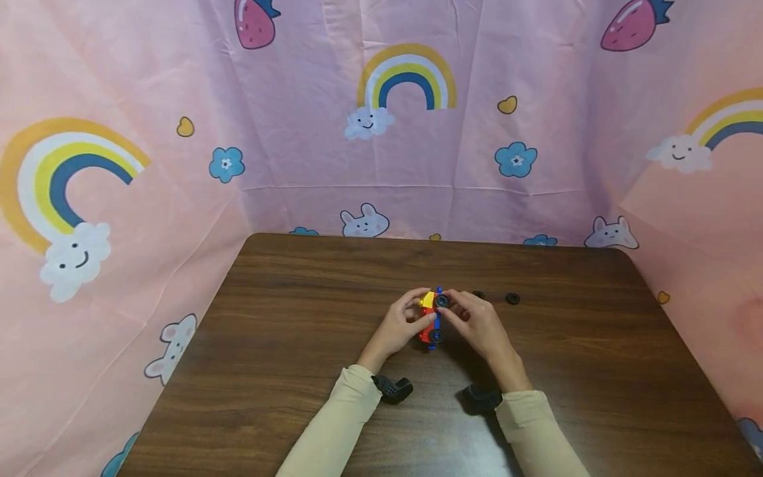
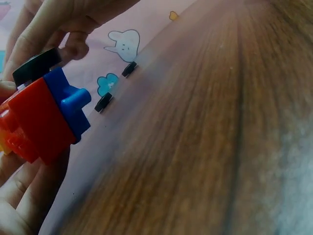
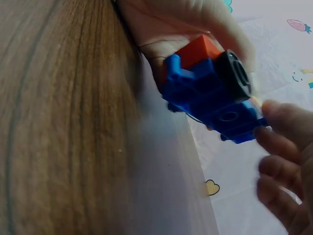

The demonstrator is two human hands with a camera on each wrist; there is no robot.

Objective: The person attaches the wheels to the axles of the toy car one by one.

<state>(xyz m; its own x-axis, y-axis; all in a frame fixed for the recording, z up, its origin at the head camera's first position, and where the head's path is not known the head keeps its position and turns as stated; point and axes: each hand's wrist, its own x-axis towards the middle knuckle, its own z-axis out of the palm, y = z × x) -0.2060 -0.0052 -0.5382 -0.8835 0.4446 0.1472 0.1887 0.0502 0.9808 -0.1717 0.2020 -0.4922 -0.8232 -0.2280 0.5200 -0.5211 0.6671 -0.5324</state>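
Observation:
A small toy car of building bricks, with a red body [image 2: 41,122], a yellow block [image 1: 427,300] and a blue base [image 3: 210,98], is raised above the table. My left hand [image 1: 398,324] grips it from the left side. My right hand [image 1: 479,324] is at its far end, thumb and fingertips around a black wheel [image 1: 442,301]. Another black wheel [image 3: 234,76] sits on the near end, facing the right. Bare blue axle stubs [image 2: 77,100] stick out on the other side. In the right wrist view the right fingertips partly hide the far end.
Two loose black wheels, one [image 1: 512,299] in plain sight and one [image 1: 479,294] partly behind the right hand, lie on the brown wooden table [image 1: 298,291]. Dark devices [image 1: 393,389] are strapped at both wrists. A patterned pink cloth [image 1: 417,159] hangs behind the table.

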